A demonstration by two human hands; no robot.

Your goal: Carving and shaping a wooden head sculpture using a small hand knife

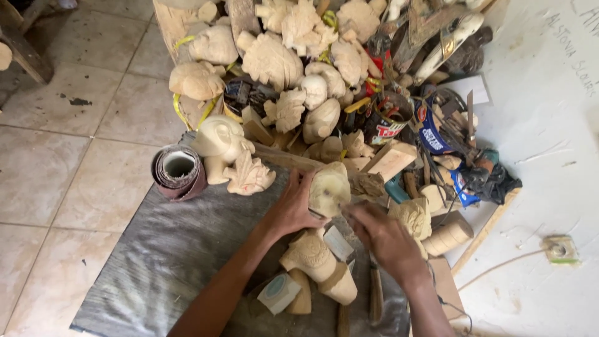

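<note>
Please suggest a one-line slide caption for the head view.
Left hand holds a pale wooden carving while the right hand works on it, beside a sandpaper roll.

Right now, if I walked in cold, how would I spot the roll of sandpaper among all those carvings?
Start at the grey mat spread over the tiled floor, and go to its far left corner, in front of the heap of pale wooden carvings. There lies the reddish-brown roll of sandpaper, just left of a pale carved head. It alone is a dark coil with a hollow middle; its neighbours are solid light wood.
</note>
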